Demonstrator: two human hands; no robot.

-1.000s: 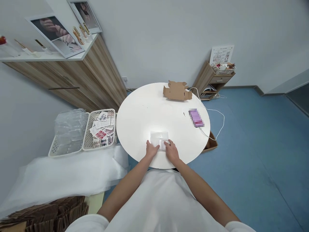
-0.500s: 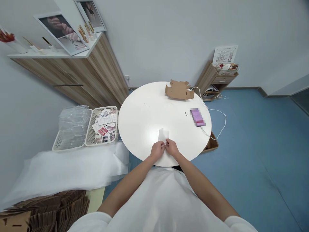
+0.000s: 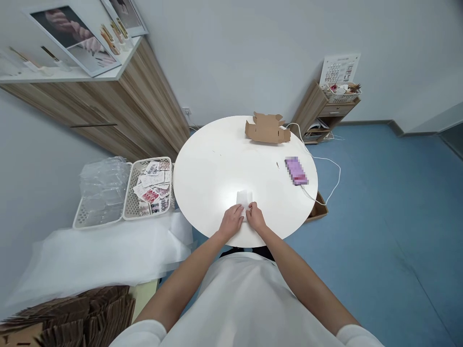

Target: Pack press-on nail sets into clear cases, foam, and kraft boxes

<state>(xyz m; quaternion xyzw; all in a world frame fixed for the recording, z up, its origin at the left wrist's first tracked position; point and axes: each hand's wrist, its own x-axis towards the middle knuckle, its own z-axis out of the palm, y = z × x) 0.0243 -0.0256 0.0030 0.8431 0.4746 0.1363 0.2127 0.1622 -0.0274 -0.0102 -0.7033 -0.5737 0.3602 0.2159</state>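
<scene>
A small white translucent sheet, perhaps thin foam, lies near the front edge of the round white table. My left hand rests on its left side, fingers stretched out and lying flat. At the right edge of the sheet, my right hand has its fingers curled in and pressed against it, seemingly pinching it. Whether anything is wrapped inside the sheet cannot be made out. An unfolded brown cardboard box lies at the far side of the table.
A purple pixelated rectangle with a white cable lies on the table's right. Left stand a basket of printed cards, clear plastic packs, large white sheets and stacked brown cardboard. Cabinets line the wall.
My hands have moved from being close together, fingertips meeting on the sheet, to slightly apart. The left fingers have flattened out, and the sheet lies flatter. The view has shifted slightly.
</scene>
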